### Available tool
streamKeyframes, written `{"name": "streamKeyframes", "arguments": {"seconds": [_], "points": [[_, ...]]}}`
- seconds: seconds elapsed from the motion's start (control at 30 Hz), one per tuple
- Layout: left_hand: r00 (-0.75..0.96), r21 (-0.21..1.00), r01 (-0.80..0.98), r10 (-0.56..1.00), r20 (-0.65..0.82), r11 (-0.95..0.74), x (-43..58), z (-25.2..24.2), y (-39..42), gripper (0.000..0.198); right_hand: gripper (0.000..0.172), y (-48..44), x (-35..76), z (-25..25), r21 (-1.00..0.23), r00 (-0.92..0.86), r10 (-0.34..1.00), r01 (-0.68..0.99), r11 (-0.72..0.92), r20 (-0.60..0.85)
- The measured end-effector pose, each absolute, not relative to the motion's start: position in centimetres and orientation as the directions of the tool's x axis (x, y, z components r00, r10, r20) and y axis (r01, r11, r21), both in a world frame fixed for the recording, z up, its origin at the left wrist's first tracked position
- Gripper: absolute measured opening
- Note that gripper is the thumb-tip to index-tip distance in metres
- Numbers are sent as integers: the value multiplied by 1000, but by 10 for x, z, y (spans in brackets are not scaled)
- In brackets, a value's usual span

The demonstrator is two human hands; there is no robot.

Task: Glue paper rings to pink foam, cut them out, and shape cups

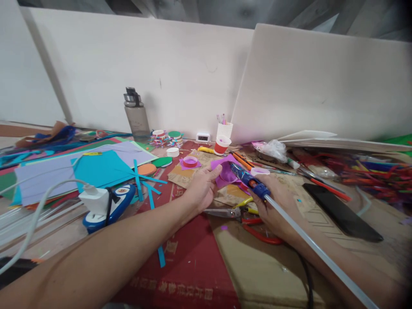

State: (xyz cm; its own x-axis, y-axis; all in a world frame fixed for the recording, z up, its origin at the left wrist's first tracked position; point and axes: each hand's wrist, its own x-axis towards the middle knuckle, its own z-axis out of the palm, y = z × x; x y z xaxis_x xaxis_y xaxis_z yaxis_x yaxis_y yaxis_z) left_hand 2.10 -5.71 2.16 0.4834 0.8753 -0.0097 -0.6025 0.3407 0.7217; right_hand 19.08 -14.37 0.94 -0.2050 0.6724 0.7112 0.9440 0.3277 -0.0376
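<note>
My left hand pinches a piece of purple paper by its left edge, above the cardboard. A ring-like purple shape shows on that paper. In my right hand is a blue hot glue gun, with a long white glue stick running out of its back. The gun's tip meets or nearly meets the purple paper; contact is hard to make out. Below the hands lie scissors with red handles and a yellow-handled tool. A red-and-purple ring on purple paper rests behind my left hand.
At left, a blue power strip with a white plug stands beside blue paper. A bottle, a small clock and paper cups stand along the back. A black phone lies at right.
</note>
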Motion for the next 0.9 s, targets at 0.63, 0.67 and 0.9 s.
{"name": "streamKeyframes", "arguments": {"seconds": [0.63, 0.67, 0.9], "points": [[542, 751, -569, 839, 37, 335, 21, 21, -57, 13, 23, -146, 187, 14, 7, -271, 672, 930, 368, 690], [545, 755, -567, 837, 44, 330, 21, 20, -56, 14, 23, -146, 187, 14, 23, -289, 656, 924, 383, 697], [548, 754, -577, 833, 74, 313, 22, 16, -54, 16, 25, -145, 187, 14, 53, -307, 623, 918, 392, 719]]}}
